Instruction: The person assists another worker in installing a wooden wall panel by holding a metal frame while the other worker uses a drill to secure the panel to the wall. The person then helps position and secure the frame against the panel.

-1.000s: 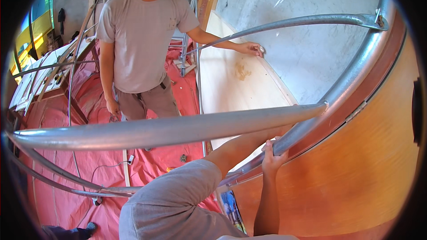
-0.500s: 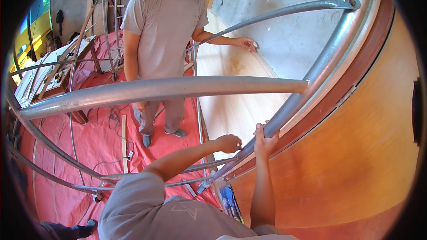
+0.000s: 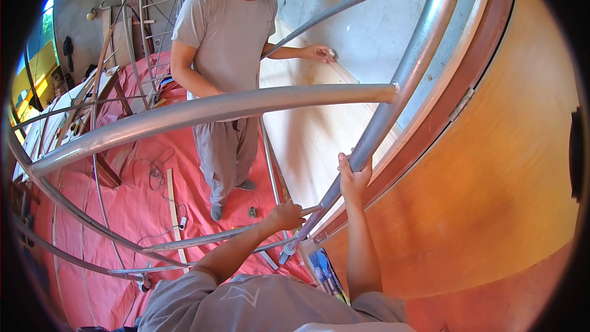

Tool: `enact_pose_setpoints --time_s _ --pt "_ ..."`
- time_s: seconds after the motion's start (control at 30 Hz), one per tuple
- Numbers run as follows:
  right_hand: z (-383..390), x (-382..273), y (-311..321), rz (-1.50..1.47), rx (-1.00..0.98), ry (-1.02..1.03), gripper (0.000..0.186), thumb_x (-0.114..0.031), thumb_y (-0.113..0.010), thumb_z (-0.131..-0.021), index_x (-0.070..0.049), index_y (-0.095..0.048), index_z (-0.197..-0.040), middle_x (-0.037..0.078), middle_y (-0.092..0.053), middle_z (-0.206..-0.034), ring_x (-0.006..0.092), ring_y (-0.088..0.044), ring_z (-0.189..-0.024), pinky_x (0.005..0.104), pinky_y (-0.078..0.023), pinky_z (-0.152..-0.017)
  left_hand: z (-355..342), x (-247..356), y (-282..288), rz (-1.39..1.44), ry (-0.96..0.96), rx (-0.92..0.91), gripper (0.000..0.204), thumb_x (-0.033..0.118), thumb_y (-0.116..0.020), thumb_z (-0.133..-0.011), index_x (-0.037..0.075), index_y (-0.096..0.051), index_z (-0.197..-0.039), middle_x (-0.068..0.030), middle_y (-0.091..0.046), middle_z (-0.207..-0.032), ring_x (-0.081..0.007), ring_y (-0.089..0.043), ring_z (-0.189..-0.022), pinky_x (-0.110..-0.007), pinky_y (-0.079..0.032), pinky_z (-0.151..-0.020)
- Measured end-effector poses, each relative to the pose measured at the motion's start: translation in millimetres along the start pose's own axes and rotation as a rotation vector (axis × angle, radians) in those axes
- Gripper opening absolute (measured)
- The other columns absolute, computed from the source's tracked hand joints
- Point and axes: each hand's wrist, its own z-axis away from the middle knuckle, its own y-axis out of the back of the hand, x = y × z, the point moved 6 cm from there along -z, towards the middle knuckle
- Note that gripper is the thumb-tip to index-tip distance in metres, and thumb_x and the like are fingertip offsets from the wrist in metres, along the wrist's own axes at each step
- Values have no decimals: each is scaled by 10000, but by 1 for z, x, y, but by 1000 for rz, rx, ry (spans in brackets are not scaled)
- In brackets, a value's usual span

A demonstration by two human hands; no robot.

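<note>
A curved steel tube frame (image 3: 412,55) spans the view, with a thick crossbar (image 3: 246,101) welded to its sloping right-hand tube. My right hand (image 3: 354,172) is wrapped round that sloping tube, thumb upward. Lower down and to the left, my left hand (image 3: 286,215) is closed on a thinner lower tube (image 3: 312,210) where it meets the sloping one. Just right of the frame stands a curved orange wooden panel (image 3: 479,203) with a reddish-brown edge and a hinge (image 3: 461,103). A caster (image 3: 287,252) sits near the sloping tube's foot.
A co-worker (image 3: 224,49) stands beyond the frame, one hand at a pale wooden board (image 3: 307,135) by the grey wall. A red sheet (image 3: 123,209) covers the floor, with cords and a wood strip (image 3: 174,203). A cluttered workbench (image 3: 43,141) and metal racks are at the back left.
The sloping tube and crossbar have moved up and leftward in view. My left hand has moved down and left onto the lower tube. The co-worker's head has turned toward the board.
</note>
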Motion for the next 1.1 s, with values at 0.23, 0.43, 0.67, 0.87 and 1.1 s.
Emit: enact_pose_setpoints --time_s 0.23,0.43,0.67,0.87,1.1 --pt "1 -3 3 27 -4 46 413 -84 -728 -874 34 -490 -1190 67 -604 -822 117 -596 -678 246 -516 -585 14 11 17 54 43 59 393 428 -626 -881 61 -636 -1021 -208 -700 -886 -405 -689 -829 -531 -540 -729" --pt "4 -6 2 -32 48 -58 345 -126 -788 -818 -7 -548 -1036 50 -625 -765 152 -598 -696 311 -489 -677 17 8 16 63 50 82 386 423 -628 -877 69 -635 -1030 -212 -698 -884 -409 -686 -843 -541 -533 -746" --pt "3 -11 1 -6 65 -45 351 -134 -790 -817 -4 -550 -1038 63 -632 -756 159 -606 -690 314 -494 -668 22 12 23 50 70 80 427 437 -634 -872 37 -625 -1021 -218 -694 -861 -414 -688 -826 -539 -536 -731" --pt "3 -10 2 -8 68 -39 350 -136 -787 -821 -4 -551 -1043 60 -634 -758 156 -606 -684 305 -492 -660 21 13 24 48 62 90 444 454 -626 -881 37 -617 -1032 -220 -693 -854 -406 -692 -816 -540 -536 -722" --pt "3 -9 2 -12 62 -33 348 -115 -780 -826 -3 -545 -1057 55 -633 -773 150 -605 -686 305 -496 -662 20 12 20 55 38 105 422 442 -625 -885 47 -616 -1031 -215 -693 -834 -408 -693 -791 -538 -540 -708"
